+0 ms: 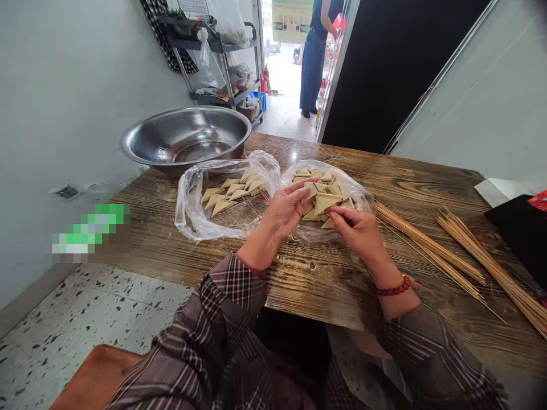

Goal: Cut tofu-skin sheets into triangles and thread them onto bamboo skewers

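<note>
My left hand [290, 208] is closed on pale triangular pieces of dried tofu [327, 201], held above a plastic bag. My right hand [356, 228] pinches at the lower right corner of the front piece. It grips a thin bamboo skewer, mostly hidden by the fingers and wrist. Beneath both hands lies an open clear bag [363, 196] heaped with more tofu triangles. To the left, a second clear bag [188, 210] carries skewered tofu triangles [233, 192] in rows, their sticks pointing toward me.
Loose bamboo skewers [431, 245] and another skewer bundle [482, 250] lie on the right of the wooden table [307, 285]. A large steel basin [188, 136] stands at the back left. Beyond are a shelf cart [209, 45] and a person [314, 62] in the doorway.
</note>
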Demonstrator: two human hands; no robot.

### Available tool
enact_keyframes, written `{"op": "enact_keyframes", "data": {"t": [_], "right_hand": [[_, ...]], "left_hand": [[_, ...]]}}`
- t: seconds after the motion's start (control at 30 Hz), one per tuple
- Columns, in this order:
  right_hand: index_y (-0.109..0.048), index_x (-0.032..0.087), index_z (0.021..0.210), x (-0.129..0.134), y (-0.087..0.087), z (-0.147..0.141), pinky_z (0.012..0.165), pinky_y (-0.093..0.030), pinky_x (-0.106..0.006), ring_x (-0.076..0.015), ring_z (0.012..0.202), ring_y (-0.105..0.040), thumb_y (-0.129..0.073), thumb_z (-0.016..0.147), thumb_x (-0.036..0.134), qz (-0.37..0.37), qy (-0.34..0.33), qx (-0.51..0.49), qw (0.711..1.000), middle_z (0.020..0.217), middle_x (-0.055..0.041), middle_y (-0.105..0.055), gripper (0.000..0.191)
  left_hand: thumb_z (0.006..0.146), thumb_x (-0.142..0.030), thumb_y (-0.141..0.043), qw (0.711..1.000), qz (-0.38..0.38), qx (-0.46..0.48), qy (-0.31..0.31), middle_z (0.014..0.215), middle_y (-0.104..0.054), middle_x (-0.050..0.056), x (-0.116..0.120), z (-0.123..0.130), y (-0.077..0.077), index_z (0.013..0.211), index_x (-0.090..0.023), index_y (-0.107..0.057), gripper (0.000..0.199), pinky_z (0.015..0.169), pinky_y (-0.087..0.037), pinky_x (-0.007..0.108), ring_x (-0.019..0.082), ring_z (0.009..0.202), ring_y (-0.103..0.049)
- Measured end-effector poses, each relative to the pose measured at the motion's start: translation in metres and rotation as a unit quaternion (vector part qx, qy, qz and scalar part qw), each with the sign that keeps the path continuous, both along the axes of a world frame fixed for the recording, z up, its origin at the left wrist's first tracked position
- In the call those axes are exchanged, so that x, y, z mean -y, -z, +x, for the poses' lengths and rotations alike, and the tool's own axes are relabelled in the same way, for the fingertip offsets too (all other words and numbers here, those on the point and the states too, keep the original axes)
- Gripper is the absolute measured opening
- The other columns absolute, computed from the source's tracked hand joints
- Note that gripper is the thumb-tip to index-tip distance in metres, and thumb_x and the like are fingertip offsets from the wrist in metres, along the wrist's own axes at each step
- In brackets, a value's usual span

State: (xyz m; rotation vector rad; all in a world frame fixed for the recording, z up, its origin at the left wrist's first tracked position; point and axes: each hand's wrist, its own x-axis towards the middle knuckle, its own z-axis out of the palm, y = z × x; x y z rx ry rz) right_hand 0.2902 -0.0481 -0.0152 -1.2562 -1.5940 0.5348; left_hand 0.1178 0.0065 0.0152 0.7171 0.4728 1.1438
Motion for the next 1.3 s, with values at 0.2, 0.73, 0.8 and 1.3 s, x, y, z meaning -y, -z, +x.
{"op": "enact_keyframes", "data": {"t": [0.2,0.73,0.8,1.3], "right_hand": [[-0.081,0.022,0.091,0.0,0.0,0.0,0.071,-0.057,-0.035,-0.0215,0.076,-0.073,-0.063,0.084,0.034,-0.005,-0.003,0.013,1.0,0.089,-0.0044,-0.08,0.022],[-0.08,0.022,0.095,0.006,-0.005,-0.001,0.076,-0.061,-0.038,-0.021,0.077,-0.073,-0.062,0.086,0.03,-0.022,-0.053,0.037,0.998,0.081,-0.0034,-0.078,0.022],[-0.08,0.022,0.095,0.007,-0.006,-0.001,0.075,-0.061,-0.038,-0.0206,0.076,-0.073,-0.062,0.086,0.03,-0.02,-0.054,0.043,0.997,0.081,-0.0034,-0.078,0.022],[-0.081,0.024,0.096,0.006,-0.002,0.001,0.079,-0.062,-0.039,-0.0235,0.084,-0.075,-0.063,0.088,0.028,0.007,-0.047,0.065,0.997,0.094,-0.0061,-0.08,0.021]], "left_hand": [[0.073,0.001,-0.067,0.998,-0.027,-0.048,0.02,0.092,-0.076,0.012,-0.001,0.001,0.008,0.091,-0.007,-0.076,0.021,0.08,-0.054,0.023,0.016,0.085,-0.072],[0.085,0.0,-0.056,0.992,-0.056,-0.026,-0.109,0.089,-0.074,0.01,-0.011,-0.016,-0.005,0.094,-0.009,-0.063,0.014,0.088,-0.058,0.034,0.018,0.082,-0.075],[0.085,0.0,-0.056,0.992,-0.058,-0.022,-0.109,0.089,-0.074,0.011,-0.011,-0.016,-0.005,0.093,-0.008,-0.064,0.014,0.091,-0.058,0.035,0.018,0.084,-0.075],[0.083,0.003,-0.055,0.992,-0.083,-0.008,-0.096,0.09,-0.074,0.013,-0.01,-0.015,-0.007,0.094,-0.004,-0.066,0.017,0.095,-0.057,0.038,0.02,0.087,-0.075]]}}
